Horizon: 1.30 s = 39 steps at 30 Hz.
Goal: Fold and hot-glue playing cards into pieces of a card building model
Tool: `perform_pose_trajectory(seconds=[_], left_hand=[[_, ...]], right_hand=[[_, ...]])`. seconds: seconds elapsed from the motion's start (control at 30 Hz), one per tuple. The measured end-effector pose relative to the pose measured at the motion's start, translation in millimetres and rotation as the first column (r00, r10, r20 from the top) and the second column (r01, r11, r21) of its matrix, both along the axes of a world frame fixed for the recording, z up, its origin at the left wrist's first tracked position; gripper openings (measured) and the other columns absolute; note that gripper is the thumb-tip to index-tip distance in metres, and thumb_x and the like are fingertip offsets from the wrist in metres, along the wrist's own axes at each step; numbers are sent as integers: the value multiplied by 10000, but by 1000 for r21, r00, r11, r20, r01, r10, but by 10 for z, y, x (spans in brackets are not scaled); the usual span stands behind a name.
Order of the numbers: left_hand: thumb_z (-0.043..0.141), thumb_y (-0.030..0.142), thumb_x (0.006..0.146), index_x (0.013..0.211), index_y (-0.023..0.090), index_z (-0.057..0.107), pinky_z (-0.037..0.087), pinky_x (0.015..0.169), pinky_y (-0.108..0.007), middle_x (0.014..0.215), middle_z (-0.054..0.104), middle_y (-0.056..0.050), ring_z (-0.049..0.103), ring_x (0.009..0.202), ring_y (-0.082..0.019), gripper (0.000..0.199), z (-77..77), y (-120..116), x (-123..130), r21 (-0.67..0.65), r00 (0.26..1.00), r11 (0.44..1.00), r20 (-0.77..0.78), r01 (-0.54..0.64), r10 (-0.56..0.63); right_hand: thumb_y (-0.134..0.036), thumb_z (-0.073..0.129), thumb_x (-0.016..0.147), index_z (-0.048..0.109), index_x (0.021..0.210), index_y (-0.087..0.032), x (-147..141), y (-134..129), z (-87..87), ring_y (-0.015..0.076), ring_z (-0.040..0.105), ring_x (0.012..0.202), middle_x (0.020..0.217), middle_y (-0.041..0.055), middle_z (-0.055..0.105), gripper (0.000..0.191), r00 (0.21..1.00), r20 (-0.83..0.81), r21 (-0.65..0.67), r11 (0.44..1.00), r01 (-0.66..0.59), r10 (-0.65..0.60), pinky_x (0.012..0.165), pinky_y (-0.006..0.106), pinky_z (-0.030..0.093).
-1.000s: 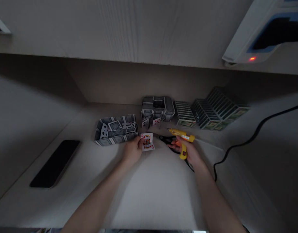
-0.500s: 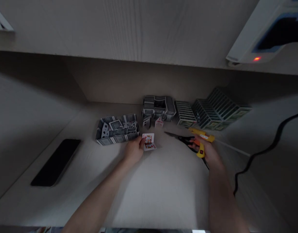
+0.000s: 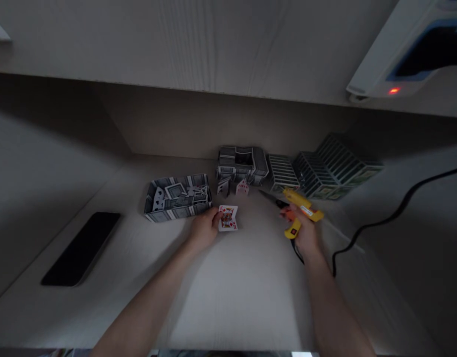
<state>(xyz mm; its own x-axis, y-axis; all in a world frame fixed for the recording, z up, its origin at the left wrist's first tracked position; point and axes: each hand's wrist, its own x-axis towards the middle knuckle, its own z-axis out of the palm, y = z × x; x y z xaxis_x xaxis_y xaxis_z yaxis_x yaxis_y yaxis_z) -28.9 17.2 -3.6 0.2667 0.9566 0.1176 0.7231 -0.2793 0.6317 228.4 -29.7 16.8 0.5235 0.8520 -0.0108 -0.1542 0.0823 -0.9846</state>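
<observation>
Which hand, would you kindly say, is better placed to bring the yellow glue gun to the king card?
Probably the right hand: it grips the yellow glue gun, while the left hand holds the king card.

A flat, black, rectangular phone (image 3: 82, 250) lies at left; a white-and-blue power strip (image 3: 373, 74), red indicator (image 3: 394, 91) lit, is at right.

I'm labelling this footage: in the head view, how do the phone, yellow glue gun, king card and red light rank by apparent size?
1. Phone
2. Yellow glue gun, partly hidden
3. King card
4. Red light
</observation>
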Motion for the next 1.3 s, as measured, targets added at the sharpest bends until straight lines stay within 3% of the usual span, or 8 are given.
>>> perform_pose_trajectory(seconds=[0.17,0.3,0.47,0.7,0.97,1.3], left_hand=[[392,340,863,874,189,573,408,586,-233,820,665,-39,589,693,-145,237,-90,55,-11,-29,981,999,195,20,-14],[409,356,853,844,184,566,424,575,-233,790,663,-36,594,674,-146,233,-92,46,4,-50,949,998,313,33,-16],[392,336,861,818,182,548,405,514,-214,682,625,-8,568,588,-129,223,-51,14,29,-61,932,996,354,-62,79],[416,304,854,800,174,560,426,574,-222,747,626,-29,575,688,-139,201,-69,22,50,48,932,993,353,-103,80],[417,298,853,792,175,560,426,602,-242,731,601,-27,555,682,-141,198,-9,-28,55,79,943,991,322,-112,81],[384,332,869,779,187,531,412,619,-233,747,570,-16,530,690,-126,225,30,-68,52,116,944,983,314,-142,99]], right_hand=[[-347,704,604,644,733,-177,-333,-26,29,152,603,554,644,14,648,222,907,-239,-74,925,-373,347,508,268,465],[-353,715,590,650,655,-173,-447,-22,-37,149,578,505,598,19,640,202,873,-265,-123,884,-452,409,500,282,466],[-397,695,620,667,671,-167,-447,-22,-90,180,608,580,628,47,660,237,829,-236,-139,827,-545,507,556,307,481],[-419,670,643,632,603,-169,-477,-29,-73,131,531,441,536,30,617,256,856,-148,-180,837,-516,496,457,270,405],[-437,679,615,588,520,-171,-505,-30,-12,90,468,376,470,4,568,297,866,-120,-210,840,-501,486,369,228,347],[-361,743,567,578,513,-205,-467,-36,-184,105,432,398,444,-19,529,234,901,66,-271,877,-398,429,397,249,322]])
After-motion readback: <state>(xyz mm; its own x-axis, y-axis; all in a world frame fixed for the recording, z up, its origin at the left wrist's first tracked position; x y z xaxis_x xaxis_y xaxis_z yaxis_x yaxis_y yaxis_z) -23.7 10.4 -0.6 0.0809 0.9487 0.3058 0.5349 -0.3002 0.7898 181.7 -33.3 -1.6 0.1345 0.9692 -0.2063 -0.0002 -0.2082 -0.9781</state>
